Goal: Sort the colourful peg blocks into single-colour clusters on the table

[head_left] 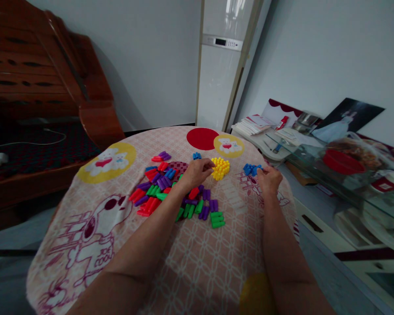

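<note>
The blue pieces [250,169] lie in a small cluster just left of the right hand's fingertips, which reach the cluster's near edge. The right hand [268,178] has its thumb and forefinger drawn close together there; whether a piece is pinched between them, I cannot tell. The yellow pieces [221,169], packed in a tight group, sit between the two hands, right beside the left hand's fingertips. The left hand [199,171] is bent over, palm down, with its fingers curled and only slightly parted; I cannot tell whether they have hold of anything. Just beyond its knuckles lies another little blue bunch [197,155]. To the left of those fingers and under the forearm spreads a loose heap of red, purple, green and blue pieces [157,186], and nearer the person than the fingertips lies a green row [217,219]. All of this rests on a patterned tablecloth [197,271]. Farther out, well to the right of the right fingers, a glass shelf [315,168] carries a red bowl [343,162]; well beyond both hands stands a tall white cabinet unit [218,78], and far left of the left fingers, a wooden bench [98,118].
</note>
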Demonstrator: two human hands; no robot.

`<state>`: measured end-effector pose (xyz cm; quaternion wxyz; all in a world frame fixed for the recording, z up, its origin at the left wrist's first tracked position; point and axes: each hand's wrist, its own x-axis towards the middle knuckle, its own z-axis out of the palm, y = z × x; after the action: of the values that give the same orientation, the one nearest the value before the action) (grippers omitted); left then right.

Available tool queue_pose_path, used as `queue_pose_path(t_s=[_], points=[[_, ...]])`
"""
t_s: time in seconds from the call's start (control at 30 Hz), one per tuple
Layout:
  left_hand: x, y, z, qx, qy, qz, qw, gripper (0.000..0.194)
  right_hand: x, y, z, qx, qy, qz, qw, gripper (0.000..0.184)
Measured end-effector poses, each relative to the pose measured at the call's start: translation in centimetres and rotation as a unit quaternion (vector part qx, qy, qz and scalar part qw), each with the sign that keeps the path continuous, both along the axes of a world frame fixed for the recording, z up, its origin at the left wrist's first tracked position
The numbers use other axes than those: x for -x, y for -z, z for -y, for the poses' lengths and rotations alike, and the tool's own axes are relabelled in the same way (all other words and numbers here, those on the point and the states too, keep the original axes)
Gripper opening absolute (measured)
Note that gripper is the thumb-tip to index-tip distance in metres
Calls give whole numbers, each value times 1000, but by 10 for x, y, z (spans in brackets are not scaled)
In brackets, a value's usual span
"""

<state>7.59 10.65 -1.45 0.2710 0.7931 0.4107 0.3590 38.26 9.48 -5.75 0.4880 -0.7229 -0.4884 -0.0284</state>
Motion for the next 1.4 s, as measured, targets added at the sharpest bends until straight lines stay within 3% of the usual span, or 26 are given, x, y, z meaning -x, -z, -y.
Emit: queue_pose_path(t_s=[0.17,0.43,0.6,0.73,0.9,1.03,1.13,1.27,1.4], points=[[2,0,-2,-5,-6,-6,1000,18,-5,6,-4,79,-10,11,997,14],[7,2,-6,-6,-14,-17,1000,18,-4,21,-11,63,-32,7,997,15],[13,2,-9,3,-31,-27,999,21,-2,12,-7,61,-28,15,998,16],[29,3,-16,-3,-106,-48,993,23,10,-2,-1,11,-21,29,999,20],[42,8,-34,-7,-225,-113,968,21,46,-5,4,-26,-108,62,992,26],[27,8,-59,15,-206,-209,956,35,63,3,4,10,-157,97,983,28],[8,10,-77,12,-187,-228,956,43,67,7,4,26,-171,104,979,28],[-6,19,-90,18,-185,-233,955,30,70,9,5,27,-173,119,977,27],[3,23,-88,17,-192,-240,952,18,74,11,7,41,-181,124,975,26]])
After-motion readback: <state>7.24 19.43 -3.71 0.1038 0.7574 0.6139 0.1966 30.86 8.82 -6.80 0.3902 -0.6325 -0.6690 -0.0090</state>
